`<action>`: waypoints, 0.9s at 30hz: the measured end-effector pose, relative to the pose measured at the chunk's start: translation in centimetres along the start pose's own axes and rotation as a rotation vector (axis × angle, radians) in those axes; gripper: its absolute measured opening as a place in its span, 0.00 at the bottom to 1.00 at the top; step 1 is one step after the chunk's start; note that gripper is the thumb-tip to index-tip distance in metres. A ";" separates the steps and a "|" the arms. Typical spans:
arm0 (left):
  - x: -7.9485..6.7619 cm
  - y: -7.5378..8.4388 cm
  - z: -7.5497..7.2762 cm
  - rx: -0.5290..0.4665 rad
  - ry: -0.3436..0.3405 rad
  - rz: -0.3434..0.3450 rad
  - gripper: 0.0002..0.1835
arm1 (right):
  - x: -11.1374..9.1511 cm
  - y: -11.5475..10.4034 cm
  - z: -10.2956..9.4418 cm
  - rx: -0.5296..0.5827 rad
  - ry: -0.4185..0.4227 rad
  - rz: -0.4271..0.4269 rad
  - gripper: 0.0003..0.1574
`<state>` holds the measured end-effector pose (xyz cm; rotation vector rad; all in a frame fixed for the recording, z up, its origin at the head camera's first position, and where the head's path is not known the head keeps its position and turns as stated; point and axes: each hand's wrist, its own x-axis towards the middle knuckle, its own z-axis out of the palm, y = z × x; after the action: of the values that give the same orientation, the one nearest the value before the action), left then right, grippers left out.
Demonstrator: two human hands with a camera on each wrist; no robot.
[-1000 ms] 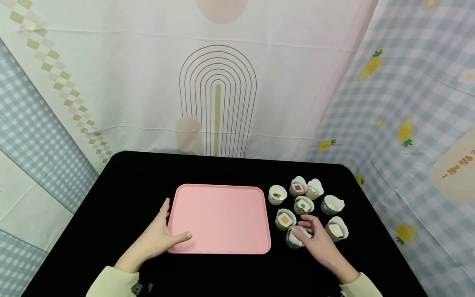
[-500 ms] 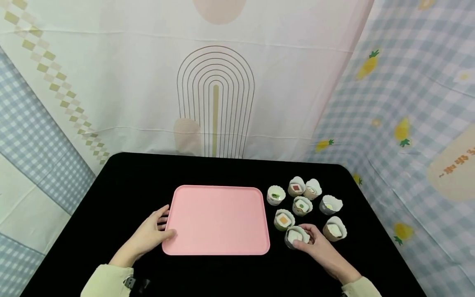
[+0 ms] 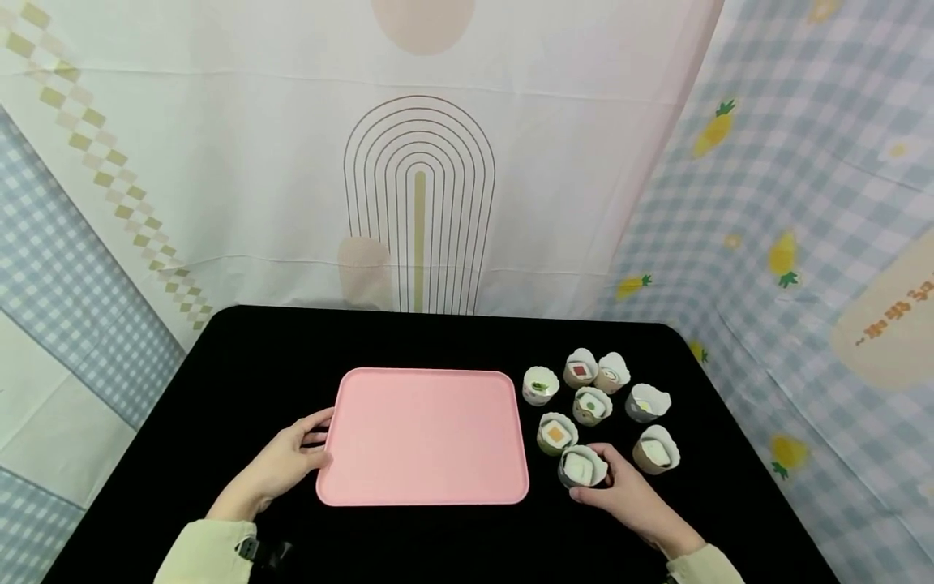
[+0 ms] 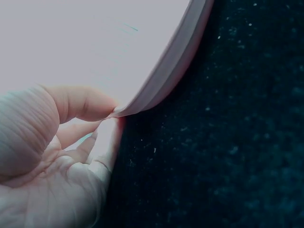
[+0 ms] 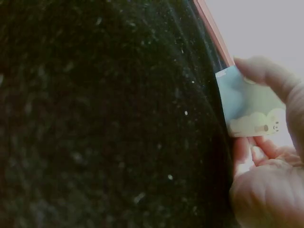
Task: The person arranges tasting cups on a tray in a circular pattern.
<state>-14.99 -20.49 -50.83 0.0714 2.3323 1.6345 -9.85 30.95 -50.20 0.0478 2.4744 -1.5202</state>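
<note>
My left hand [image 3: 273,470] pinches the left edge of a pink tray [image 3: 423,438]. In the left wrist view, the thumb [image 4: 83,102] lies on the tray's rim and the other fingers are beneath it. To the right of the tray, my right hand [image 3: 635,499] grips a paper baking cup [image 3: 578,470] with a pale, whitish piece inside. That baking cup [image 5: 249,104] shows a blue-grey side with a small animal print in the right wrist view. The thumb lies against one side of it, the fingers against the other.
More paper baking cups stand beyond my right hand, among them one with an orange-topped piece [image 3: 557,434], one with a red-topped piece [image 3: 580,369] and one with green [image 3: 540,386]. Another baking cup [image 3: 655,450] is right of the hand. A printed curtain [image 3: 292,178] hangs behind the black table [image 3: 292,345].
My left hand has come in to the tray's edge and its thumb has closed onto the rim. My right hand has lowered around the nearest baking cup and now grips it.
</note>
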 end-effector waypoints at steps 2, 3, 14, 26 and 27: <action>0.0 0.0 -0.1 0.002 0.001 0.002 0.40 | 0.1 -0.2 0.1 -0.006 0.012 0.006 0.41; 0.0 -0.1 -0.1 0.004 0.001 0.003 0.40 | 0.1 -0.2 0.2 -0.009 0.015 0.008 0.41; 0.0 0.1 -0.1 -0.008 0.002 0.000 0.39 | 0.1 -0.2 0.6 -0.055 0.042 0.003 0.36; -0.4 0.4 0.0 -0.010 -0.002 0.002 0.39 | -0.2 -0.5 0.2 -0.120 0.032 -0.005 0.33; -0.3 0.4 0.0 -0.012 0.000 0.003 0.39 | -0.2 -0.6 0.1 -0.122 0.029 -0.014 0.33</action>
<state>-14.71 -20.40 -50.37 0.0727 2.3232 1.6497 -9.72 30.61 -49.62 0.0320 2.5901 -1.3798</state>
